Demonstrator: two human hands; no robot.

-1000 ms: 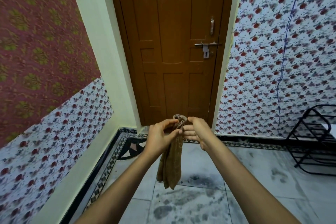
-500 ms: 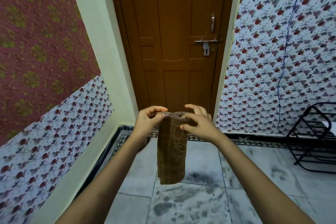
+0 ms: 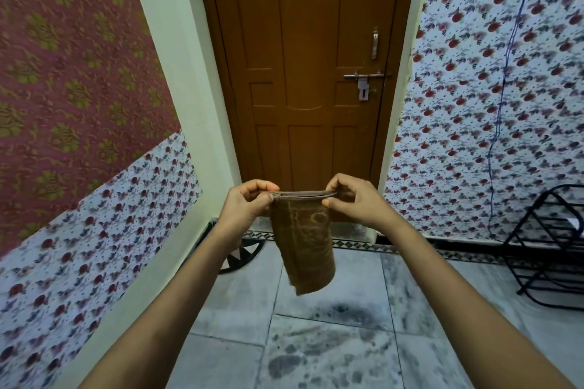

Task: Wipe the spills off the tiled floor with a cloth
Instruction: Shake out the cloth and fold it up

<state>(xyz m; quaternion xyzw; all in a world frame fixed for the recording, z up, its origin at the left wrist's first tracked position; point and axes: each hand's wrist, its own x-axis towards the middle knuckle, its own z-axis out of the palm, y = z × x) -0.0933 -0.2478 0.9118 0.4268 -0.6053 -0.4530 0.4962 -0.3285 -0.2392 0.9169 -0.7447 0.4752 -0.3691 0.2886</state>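
A brown folded cloth [image 3: 303,243] hangs in front of me at chest height, its top edge stretched level between both hands. My left hand [image 3: 245,207] pinches the cloth's top left corner. My right hand [image 3: 355,202] pinches the top right corner. Below, the grey tiled floor [image 3: 234,303] carries dark smeared spills [image 3: 319,344] spread over the tiles in front of me.
A closed brown wooden door [image 3: 309,73] with a metal latch stands straight ahead. Patterned walls close in on both sides. A black metal rack [image 3: 550,249] stands on the floor at the right. A blue cord [image 3: 502,98] hangs down the right wall.
The hands have moved apart and spread the cloth's top edge from a bunched strip into a flat, wide fold. The cloth now hangs a little higher in view.
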